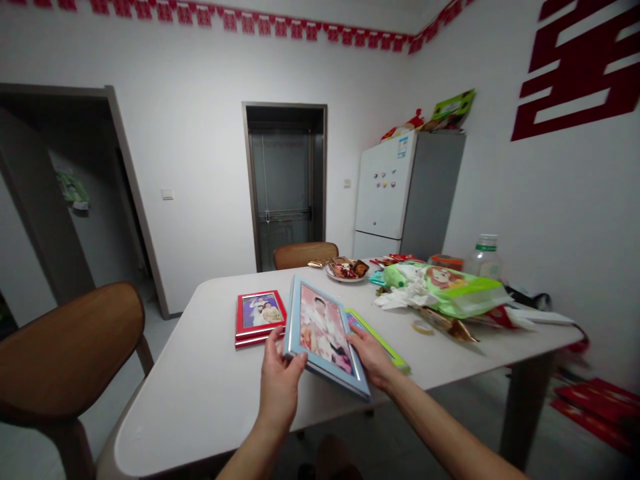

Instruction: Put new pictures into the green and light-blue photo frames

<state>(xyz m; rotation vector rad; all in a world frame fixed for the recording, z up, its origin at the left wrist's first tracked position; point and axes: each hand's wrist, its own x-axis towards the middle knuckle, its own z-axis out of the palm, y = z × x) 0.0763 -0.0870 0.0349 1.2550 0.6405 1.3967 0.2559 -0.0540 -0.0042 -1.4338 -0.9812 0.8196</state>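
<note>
Between my two hands a light-blue photo frame (325, 333) is held tilted above the table's near edge, its picture side facing up. My left hand (281, 373) grips its left side near the lower corner, thumb on the border. On the opposite side, my right hand (369, 353) is closed on the right edge. Behind it to the left lies a red photo frame (261, 317), which looks stacked on another red one. A green frame (385, 341) lies flat on the right, partly hidden by the blue frame and my right hand.
On the white table (200, 387) are a plate of snacks (347, 270), a green plastic package (450, 287), a roll of tape (423, 327) and a clear bottle (484, 259). Wooden chairs stand at the left (75, 347) and far side (306, 255). A fridge (385, 193) stands behind.
</note>
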